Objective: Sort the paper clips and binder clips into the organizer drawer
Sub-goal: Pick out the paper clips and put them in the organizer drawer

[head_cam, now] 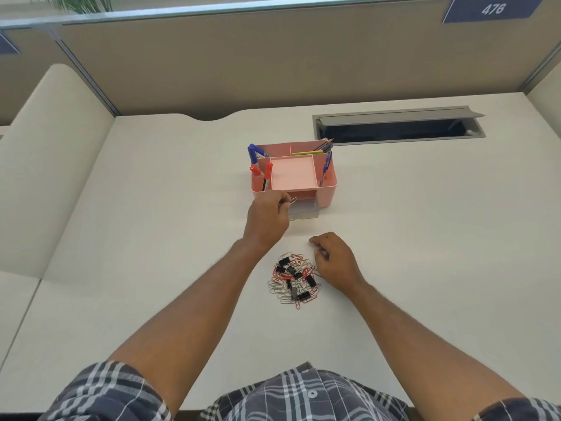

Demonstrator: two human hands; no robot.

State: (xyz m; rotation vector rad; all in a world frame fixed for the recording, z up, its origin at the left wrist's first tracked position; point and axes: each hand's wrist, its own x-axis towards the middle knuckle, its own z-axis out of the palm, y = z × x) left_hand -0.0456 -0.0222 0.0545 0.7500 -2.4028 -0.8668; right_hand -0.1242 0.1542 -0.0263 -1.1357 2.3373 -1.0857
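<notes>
A pink desk organizer (pixel 326 189) stands mid-desk, its grey drawer (pixel 305 209) pulled out toward me. My left hand (pixel 267 218) is at the drawer's left edge, pinching a paper clip (pixel 293 201) over it. A pile of red and silver paper clips and black binder clips (pixel 294 281) lies nearer to me. My right hand (pixel 334 258) rests on the desk at the pile's right edge, fingers curled; I cannot tell if it holds anything.
Pens, markers and pencils stick up from the organizer's compartments (pixel 261 165). A cable slot with a raised grey lid (pixel 397 126) is set into the desk behind it. A beige partition wall (pixel 273 65) closes the back of the white desk (pixel 151 208).
</notes>
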